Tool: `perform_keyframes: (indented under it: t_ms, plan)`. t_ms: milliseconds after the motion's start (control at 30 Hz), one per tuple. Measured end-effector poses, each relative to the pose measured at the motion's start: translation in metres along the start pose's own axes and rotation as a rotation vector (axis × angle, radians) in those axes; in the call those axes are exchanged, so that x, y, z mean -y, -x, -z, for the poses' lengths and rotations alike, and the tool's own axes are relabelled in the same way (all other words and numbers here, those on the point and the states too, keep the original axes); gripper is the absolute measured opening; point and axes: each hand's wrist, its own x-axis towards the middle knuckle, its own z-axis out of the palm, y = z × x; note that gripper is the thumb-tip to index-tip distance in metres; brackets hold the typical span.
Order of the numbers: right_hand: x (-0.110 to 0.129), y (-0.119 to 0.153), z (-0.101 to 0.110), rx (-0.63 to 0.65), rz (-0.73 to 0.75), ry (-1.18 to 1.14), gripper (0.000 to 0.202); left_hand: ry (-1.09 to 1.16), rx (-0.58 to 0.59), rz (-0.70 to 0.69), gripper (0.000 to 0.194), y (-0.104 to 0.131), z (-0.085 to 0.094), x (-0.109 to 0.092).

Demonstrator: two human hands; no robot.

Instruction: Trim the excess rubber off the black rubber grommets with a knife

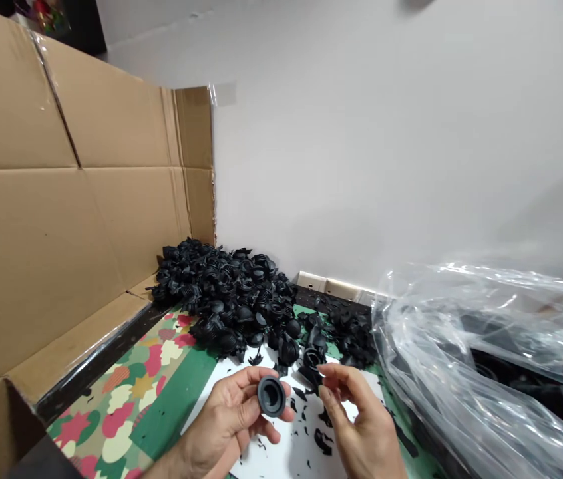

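Head view: an upright cardboard panel [62,219] spans nine to ten o'clock. At eight o'clock lies a patterned sheet [116,406], its far end meeting a heap of black ribbed parts [241,299]. Toward seven o'clock, the left hand [234,416] has its grip clamped on a round black cap [271,396] at six o'clock, hollow side facing the camera, above a white sheet [281,459] strewn with black scraps [322,440]. At five o'clock, the right hand [321,380] has thumb and forefinger close together; whether its grip pinches anything I cannot tell. Clear plastic [421,346] bulges at four o'clock.
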Motion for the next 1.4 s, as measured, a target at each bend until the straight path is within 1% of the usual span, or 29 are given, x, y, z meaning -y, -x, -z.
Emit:
perform_keyframes:
  t_ms: [33,100,167,233,333,367,400,433,467,533,600,700,767,833,933,1000,1067,1100,1167,1233,1300,1367,1400]
  plan:
    - [0.002,0.001,-0.001,-0.004,-0.046,0.004,0.017,-0.001,-0.001,0.0,0.03,0.0,0.0,0.0]
    - [0.004,0.004,-0.003,0.044,-0.097,0.017,0.02,-0.003,-0.003,-0.003,0.03,-0.001,0.001,0.0]
    - [0.005,0.004,-0.003,0.09,-0.095,0.051,0.024,-0.004,-0.004,-0.005,0.028,-0.001,0.002,0.001]
    - [0.004,0.0,0.002,0.108,-0.1,0.122,0.028,-0.007,0.003,-0.009,0.028,-0.001,0.004,0.001]
    - [-0.001,-0.01,0.022,0.116,-0.165,0.297,0.031,-0.016,0.011,-0.017,0.029,-0.002,0.006,0.002]
    - [-0.002,-0.014,0.032,0.101,-0.2,0.388,0.03,-0.018,0.008,-0.017,0.03,-0.003,0.006,0.002]
    - [-0.003,-0.018,0.042,0.118,-0.25,0.523,0.027,-0.019,0.001,-0.016,0.031,-0.003,0.007,0.002]
    - [-0.004,-0.022,0.053,0.206,-0.322,0.654,0.02,-0.019,-0.009,-0.013,0.031,-0.004,0.007,0.002]
    - [-0.005,-0.025,0.062,0.268,-0.342,0.749,0.017,-0.017,-0.02,-0.011,0.031,-0.004,0.007,0.002]
    - [-0.007,-0.028,0.074,0.355,-0.375,0.839,0.021,-0.011,-0.042,-0.008,0.03,-0.005,0.007,0.001]
    - [-0.01,-0.028,0.077,0.393,-0.364,0.861,0.021,-0.009,-0.056,-0.005,0.03,-0.005,0.007,0.001]
    - [-0.016,-0.025,0.07,0.452,-0.351,0.862,0.009,-0.022,-0.065,0.0,0.03,-0.005,0.006,0.0]
    - [-0.019,-0.023,0.066,0.472,-0.352,0.864,0.008,-0.028,-0.066,-0.001,0.03,-0.005,0.006,-0.001]
    - [-0.022,-0.022,0.065,0.456,-0.348,0.87,0.011,-0.029,-0.062,-0.003,0.03,-0.005,0.007,-0.001]
    - [-0.024,-0.022,0.071,0.399,-0.341,0.841,0.018,-0.027,-0.045,-0.011,0.026,-0.006,0.009,0.0]
    - [-0.026,-0.023,0.076,0.319,-0.324,0.775,0.022,-0.024,-0.024,-0.02,0.026,-0.006,0.01,0.001]
    - [-0.028,-0.024,0.08,0.215,-0.285,0.628,0.021,-0.018,-0.009,-0.026,0.027,-0.007,0.01,0.001]
    - [-0.028,-0.025,0.081,0.183,-0.28,0.511,0.021,-0.017,-0.007,-0.027,0.027,-0.007,0.01,0.002]
    - [-0.028,-0.025,0.08,0.152,-0.332,0.21,0.03,-0.02,-0.018,-0.024,0.029,-0.008,0.009,0.002]
    - [-0.024,-0.024,0.076,0.135,-0.449,-0.15,0.043,-0.03,-0.043,-0.021,0.031,-0.009,0.008,0.002]
    - [-0.017,-0.022,0.068,0.101,-0.545,-0.488,0.051,-0.043,-0.07,-0.016,0.033,-0.01,0.008,0.002]
    - [-0.007,-0.018,0.057,0.075,-0.575,-0.717,0.055,-0.064,-0.085,-0.016,0.036,-0.012,0.007,0.002]
    - [-0.002,-0.015,0.05,0.059,-0.56,-0.783,0.056,-0.083,-0.093,-0.021,0.037,-0.012,0.006,0.002]
